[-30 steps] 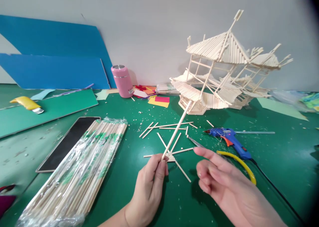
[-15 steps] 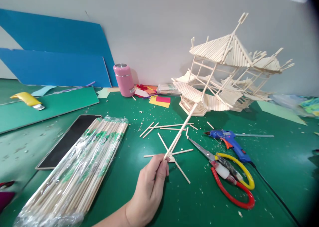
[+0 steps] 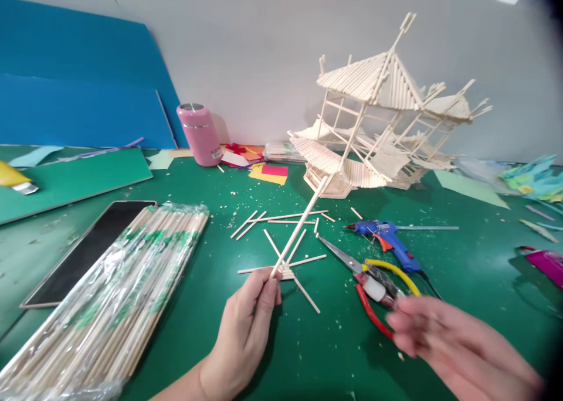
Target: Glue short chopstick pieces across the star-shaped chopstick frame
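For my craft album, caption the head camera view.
Left hand holding a long stick, glue gun and scissors nearby, stick-built pavilion model behind.

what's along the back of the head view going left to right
Blue boards → pink bottle → yellow paper → stick model → teal scraps

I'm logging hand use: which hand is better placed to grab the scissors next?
Probably the right hand: it is beside the scissors, while the left hand is farther away and grips sticks.
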Motion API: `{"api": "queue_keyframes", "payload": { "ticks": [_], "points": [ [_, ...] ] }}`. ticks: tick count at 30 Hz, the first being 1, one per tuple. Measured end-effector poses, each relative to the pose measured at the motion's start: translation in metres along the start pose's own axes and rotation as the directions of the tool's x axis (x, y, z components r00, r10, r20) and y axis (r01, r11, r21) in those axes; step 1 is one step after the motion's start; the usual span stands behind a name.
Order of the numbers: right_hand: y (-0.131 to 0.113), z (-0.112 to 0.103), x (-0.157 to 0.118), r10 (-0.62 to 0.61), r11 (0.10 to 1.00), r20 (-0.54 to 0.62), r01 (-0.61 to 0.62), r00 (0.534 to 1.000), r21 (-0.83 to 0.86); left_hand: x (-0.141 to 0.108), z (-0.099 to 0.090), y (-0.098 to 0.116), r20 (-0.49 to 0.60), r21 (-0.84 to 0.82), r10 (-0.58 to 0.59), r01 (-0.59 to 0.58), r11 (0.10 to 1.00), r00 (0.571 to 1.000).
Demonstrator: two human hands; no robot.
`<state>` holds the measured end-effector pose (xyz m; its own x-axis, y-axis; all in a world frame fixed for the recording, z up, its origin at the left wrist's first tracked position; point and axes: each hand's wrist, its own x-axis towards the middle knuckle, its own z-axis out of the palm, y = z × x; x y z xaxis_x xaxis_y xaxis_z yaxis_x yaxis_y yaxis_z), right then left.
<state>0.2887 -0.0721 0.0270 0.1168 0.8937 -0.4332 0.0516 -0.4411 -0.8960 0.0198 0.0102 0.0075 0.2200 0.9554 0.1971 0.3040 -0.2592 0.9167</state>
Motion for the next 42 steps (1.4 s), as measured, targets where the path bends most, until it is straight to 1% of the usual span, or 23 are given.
{"api": "queue_keyframes", "payload": {
  "ticks": [1, 2, 4, 6, 10, 16, 20, 21, 23, 24, 25, 26, 27, 28, 29, 30, 32, 34, 35, 37, 39, 42],
  "points": [
    [-0.012, 0.013, 0.006, -0.029, 0.985, 0.062, 0.018, 0.998, 0.169, 0.000, 0.000, 0.000, 0.003, 0.005, -0.001, 0.001, 1.000, 1.000],
    [-0.023, 0.025, 0.011, -0.033, 0.958, 0.138, -0.008, 0.990, 0.288, 0.000, 0.000, 0.000, 0.008, 0.009, -0.001, 0.001, 1.000, 1.000],
    [-0.037, 0.045, 0.021, -0.030, 0.905, 0.215, -0.064, 0.976, 0.421, 0.000, 0.000, 0.000, 0.019, 0.015, 0.000, -0.001, 1.000, 1.000],
    [-0.041, 0.055, 0.028, -0.027, 0.866, 0.250, -0.102, 0.968, 0.489, 0.000, 0.000, 0.000, 0.019, 0.021, 0.004, -0.004, 1.000, 1.000],
    [-0.038, 0.059, 0.032, -0.038, 0.823, 0.273, -0.124, 0.961, 0.554, 0.001, 0.000, -0.001, 0.004, 0.027, -0.001, 0.001, 1.000, 1.000],
    [-0.043, 0.061, 0.032, -0.036, 0.836, 0.267, -0.117, 0.963, 0.536, 0.000, 0.000, 0.000, 0.000, 0.021, -0.015, 0.015, 1.000, 1.000],
    [-0.044, 0.061, 0.036, -0.037, 0.824, 0.278, -0.128, 0.960, 0.552, 0.002, 0.000, 0.001, 0.006, 0.017, -0.011, 0.011, 1.000, 1.000],
    [-0.043, 0.060, 0.037, -0.034, 0.835, 0.264, -0.118, 0.964, 0.537, 0.002, 0.000, 0.001, 0.005, 0.016, -0.010, 0.010, 1.000, 1.000],
    [-0.041, 0.059, 0.040, -0.045, 0.896, 0.212, -0.054, 0.976, 0.441, 0.003, 0.000, 0.001, 0.005, 0.016, -0.008, 0.008, 1.000, 1.000],
    [-0.041, 0.059, 0.041, -0.069, 0.940, 0.186, 0.002, 0.980, 0.340, 0.003, 0.000, 0.001, 0.004, 0.018, -0.004, 0.004, 1.000, 1.000],
    [-0.041, 0.058, 0.042, -0.106, 0.977, 0.168, 0.071, 0.980, 0.201, 0.003, 0.000, 0.001, 0.002, 0.020, -0.002, 0.002, 1.000, 1.000],
    [-0.042, 0.058, 0.043, -0.158, 0.987, 0.158, 0.154, 0.975, 0.037, 0.003, 0.000, 0.001, 0.000, 0.022, -0.002, 0.002, 1.000, 1.000],
    [-0.044, 0.058, 0.045, -0.224, 0.961, 0.162, 0.246, 0.961, -0.130, 0.003, 0.001, 0.001, -0.004, 0.024, -0.007, 0.007, 1.000, 1.000],
    [-0.047, 0.058, 0.046, -0.293, 0.903, 0.174, 0.332, 0.940, -0.274, 0.003, 0.001, 0.001, -0.009, 0.024, -0.012, 0.012, 1.000, 1.000],
    [-0.050, 0.059, 0.047, -0.357, 0.833, 0.187, 0.402, 0.915, -0.380, 0.004, 0.001, 0.001, -0.015, 0.022, -0.018, 0.019, 1.000, 1.000],
    [-0.054, 0.060, 0.049, -0.408, 0.770, 0.200, 0.453, 0.891, -0.449, 0.004, 0.001, 0.001, -0.020, 0.019, -0.022, 0.022, 1.000, 1.000],
    [-0.063, 0.062, 0.054, -0.459, 0.684, 0.250, 0.518, 0.853, -0.513, 0.004, 0.001, 0.002, -0.031, 0.015, -0.024, 0.024, 1.000, 0.999],
    [-0.070, 0.066, 0.060, -0.472, 0.625, 0.324, 0.570, 0.820, -0.533, 0.004, 0.000, 0.003, -0.038, 0.010, -0.027, 0.027, 1.000, 0.999],
    [-0.073, 0.069, 0.063, -0.489, 0.594, 0.357, 0.603, 0.796, -0.532, 0.003, 0.000, 0.004, -0.039, 0.004, -0.033, 0.033, 0.999, 0.999],
    [-0.077, 0.074, 0.070, -0.544, 0.549, 0.367, 0.651, 0.754, -0.524, 0.003, 0.000, 0.005, -0.037, -0.009, -0.050, 0.050, 0.999, 0.998],
    [-0.079, 0.080, 0.076, -0.605, 0.547, 0.307, 0.664, 0.734, -0.510, 0.003, -0.001, 0.006, -0.037, -0.018, -0.058, 0.057, 0.998, 0.998],
    [-0.080, 0.087, 0.081, -0.637, 0.582, 0.258, 0.672, 0.727, -0.458, 0.004, -0.001, 0.007, -0.040, -0.025, -0.052, 0.051, 0.998, 0.998]
  ]
}}
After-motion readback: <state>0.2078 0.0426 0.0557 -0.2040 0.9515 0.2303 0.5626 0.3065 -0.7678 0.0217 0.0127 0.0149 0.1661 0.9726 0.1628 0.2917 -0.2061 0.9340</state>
